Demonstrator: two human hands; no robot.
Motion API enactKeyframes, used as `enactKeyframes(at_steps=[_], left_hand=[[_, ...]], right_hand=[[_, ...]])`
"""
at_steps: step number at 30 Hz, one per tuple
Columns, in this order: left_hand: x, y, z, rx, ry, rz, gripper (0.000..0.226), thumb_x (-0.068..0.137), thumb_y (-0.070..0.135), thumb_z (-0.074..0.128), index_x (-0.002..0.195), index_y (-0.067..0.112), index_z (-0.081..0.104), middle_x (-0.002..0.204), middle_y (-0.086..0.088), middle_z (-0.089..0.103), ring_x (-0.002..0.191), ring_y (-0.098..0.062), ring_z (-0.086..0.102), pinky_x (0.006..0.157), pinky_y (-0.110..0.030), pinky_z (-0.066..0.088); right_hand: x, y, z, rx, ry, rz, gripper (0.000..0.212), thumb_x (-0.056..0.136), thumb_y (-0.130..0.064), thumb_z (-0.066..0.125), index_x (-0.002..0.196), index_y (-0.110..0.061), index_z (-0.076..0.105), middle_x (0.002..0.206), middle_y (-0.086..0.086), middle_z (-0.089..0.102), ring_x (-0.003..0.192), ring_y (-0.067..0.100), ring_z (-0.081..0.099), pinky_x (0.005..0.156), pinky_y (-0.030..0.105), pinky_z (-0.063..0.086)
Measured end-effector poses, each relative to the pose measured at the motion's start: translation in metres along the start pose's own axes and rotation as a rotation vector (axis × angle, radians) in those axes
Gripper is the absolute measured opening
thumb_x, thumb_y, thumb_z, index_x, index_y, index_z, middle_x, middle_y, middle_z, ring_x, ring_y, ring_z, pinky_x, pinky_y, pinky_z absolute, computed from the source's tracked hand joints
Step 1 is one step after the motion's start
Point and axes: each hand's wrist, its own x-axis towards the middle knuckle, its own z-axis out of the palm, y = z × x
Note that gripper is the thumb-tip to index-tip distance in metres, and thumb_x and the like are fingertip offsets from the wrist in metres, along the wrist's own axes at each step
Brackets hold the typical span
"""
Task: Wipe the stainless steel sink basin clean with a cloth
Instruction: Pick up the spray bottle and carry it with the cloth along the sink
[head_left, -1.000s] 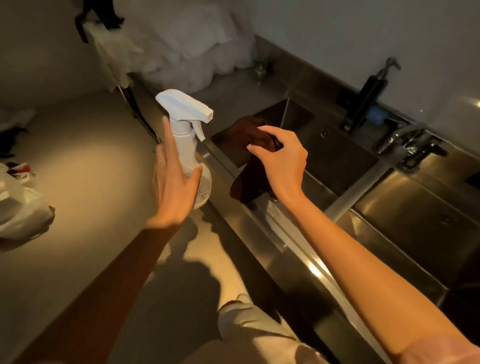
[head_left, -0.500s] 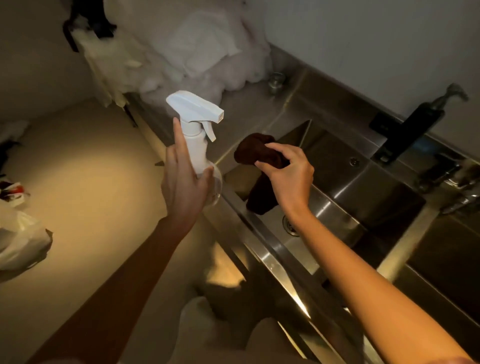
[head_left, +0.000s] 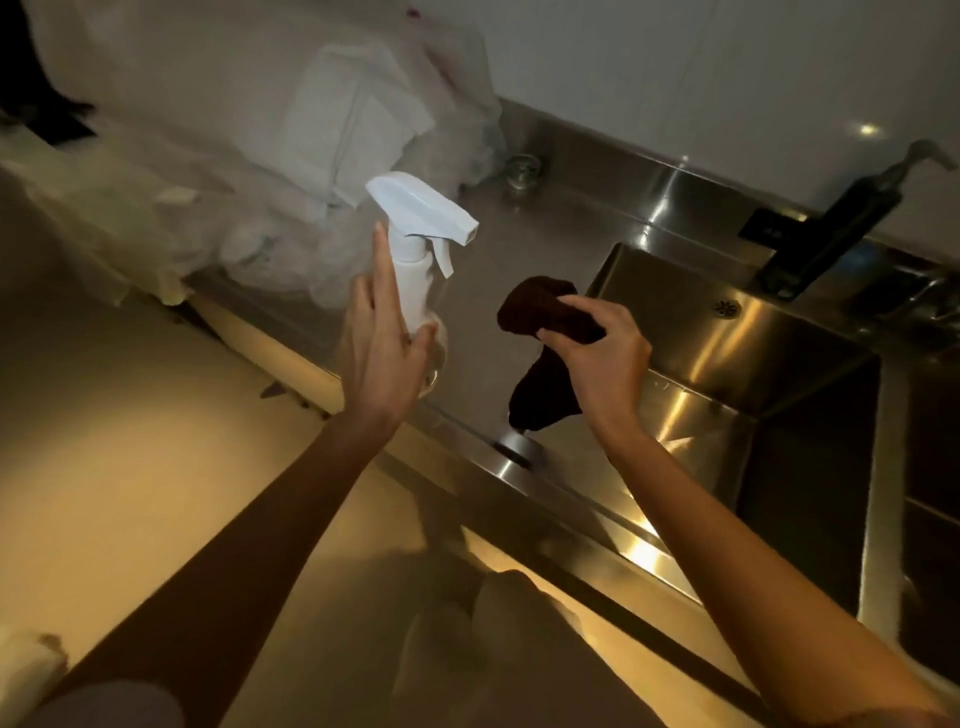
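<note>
The stainless steel sink basin (head_left: 753, 358) fills the right half of the head view, with an overflow hole in its back wall. My right hand (head_left: 597, 364) is closed on a dark brown cloth (head_left: 540, 312), which hangs down at the basin's left end, just above a round metal drain fitting (head_left: 511, 447). My left hand (head_left: 379, 358) holds a white spray bottle (head_left: 415, 234) upright over the counter's front edge, left of the cloth. The fingers lie straight along the bottle, the thumb wraps its body, and the nozzle points right.
A black faucet (head_left: 826, 234) stands behind the basin against the wall. White plastic bags (head_left: 322, 135) are piled on the counter at the back left, with a small metal plug (head_left: 522, 169) beside them. A second basin (head_left: 930, 519) lies at the right edge.
My view has swung left and moved closer to the counter. Both hands keep their hold, and the bottle and cloth stay side by side. The faucet has slid toward the right edge.
</note>
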Motion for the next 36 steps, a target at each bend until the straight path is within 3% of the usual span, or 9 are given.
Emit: enactKeyframes(at_steps=[8, 13, 15, 18, 22, 25, 28, 31, 36], left_hand=[[0.073, -0.044, 0.026, -0.121, -0.145, 0.052, 0.098, 0.086, 0.023, 0.070, 0.143, 0.038, -0.008, 0.145, -0.012, 0.036, 0.129, -0.028, 0.041, 0.104, -0.049, 0.039], [0.120, -0.059, 0.047, -0.168, -0.219, 0.116, 0.097, 0.086, 0.028, 0.069, 0.143, 0.040, -0.009, 0.151, -0.011, 0.030, 0.134, -0.030, 0.038, 0.103, -0.047, 0.036], [0.138, -0.065, 0.057, -0.184, -0.279, 0.133, 0.099, 0.086, 0.028, 0.069, 0.145, 0.041, -0.010, 0.154, -0.008, 0.027, 0.137, -0.023, 0.032, 0.104, -0.047, 0.036], [0.163, -0.075, 0.069, -0.214, -0.298, 0.170, 0.103, 0.083, 0.025, 0.071, 0.151, 0.035, -0.005, 0.146, -0.008, 0.034, 0.117, 0.006, 0.026, 0.092, -0.031, 0.037], [0.184, -0.085, 0.076, -0.279, -0.338, 0.215, 0.103, 0.083, 0.022, 0.072, 0.152, 0.030, -0.004, 0.146, -0.007, 0.034, 0.111, 0.016, 0.021, 0.091, -0.023, 0.033], [0.191, -0.096, 0.078, -0.319, -0.385, 0.233, 0.103, 0.082, 0.019, 0.073, 0.151, 0.028, -0.002, 0.147, -0.010, 0.033, 0.112, 0.020, 0.019, 0.093, -0.026, 0.031], [0.198, -0.115, 0.078, -0.354, -0.447, 0.229, 0.103, 0.081, 0.017, 0.074, 0.153, 0.024, 0.000, 0.145, -0.010, 0.036, 0.111, 0.017, 0.023, 0.093, -0.025, 0.033], [0.205, -0.135, 0.076, -0.372, -0.517, 0.267, 0.105, 0.082, 0.019, 0.073, 0.152, 0.032, -0.004, 0.144, -0.006, 0.035, 0.114, 0.012, 0.025, 0.093, -0.025, 0.034], [0.215, -0.160, 0.073, -0.391, -0.602, 0.356, 0.109, 0.084, 0.023, 0.071, 0.141, 0.054, -0.016, 0.152, -0.005, 0.029, 0.137, -0.017, 0.031, 0.107, -0.047, 0.036]], right_hand=[[0.022, -0.001, 0.041, -0.043, 0.058, 0.051, 0.043, 0.072, -0.022, 0.080, 0.108, -0.039, 0.064, 0.114, -0.016, 0.054, 0.106, 0.001, 0.051, 0.079, 0.005, 0.036], [0.042, 0.003, 0.059, -0.077, 0.124, 0.043, 0.048, 0.072, -0.022, 0.080, 0.104, -0.048, 0.056, 0.112, -0.020, 0.052, 0.103, -0.002, 0.050, 0.074, 0.002, 0.035], [0.045, 0.005, 0.066, -0.103, 0.145, 0.067, 0.048, 0.072, -0.022, 0.080, 0.105, -0.046, 0.056, 0.113, -0.019, 0.053, 0.104, -0.002, 0.049, 0.073, -0.001, 0.034], [0.052, 0.006, 0.078, -0.114, 0.168, 0.080, 0.045, 0.072, -0.020, 0.080, 0.108, -0.039, 0.062, 0.116, -0.014, 0.058, 0.106, 0.000, 0.050, 0.076, -0.001, 0.034], [0.061, 0.005, 0.088, -0.131, 0.163, 0.118, 0.041, 0.074, -0.022, 0.079, 0.110, -0.033, 0.065, 0.117, -0.013, 0.057, 0.107, -0.002, 0.049, 0.078, -0.001, 0.034], [0.060, 0.003, 0.097, -0.166, 0.193, 0.125, 0.040, 0.073, -0.024, 0.078, 0.110, -0.034, 0.065, 0.114, -0.018, 0.054, 0.106, -0.003, 0.047, 0.079, -0.004, 0.034], [0.058, 0.000, 0.107, -0.208, 0.213, 0.138, 0.038, 0.073, -0.024, 0.078, 0.109, -0.029, 0.067, 0.114, -0.016, 0.055, 0.108, 0.003, 0.051, 0.084, 0.003, 0.033], [0.053, -0.009, 0.117, -0.251, 0.241, 0.130, 0.038, 0.073, -0.022, 0.079, 0.110, -0.026, 0.068, 0.114, -0.015, 0.055, 0.108, 0.003, 0.051, 0.086, 0.002, 0.032], [0.040, -0.021, 0.137, -0.310, 0.329, 0.172, 0.040, 0.074, -0.019, 0.078, 0.112, -0.024, 0.067, 0.120, -0.004, 0.058, 0.111, 0.004, 0.050, 0.086, 0.001, 0.031]])
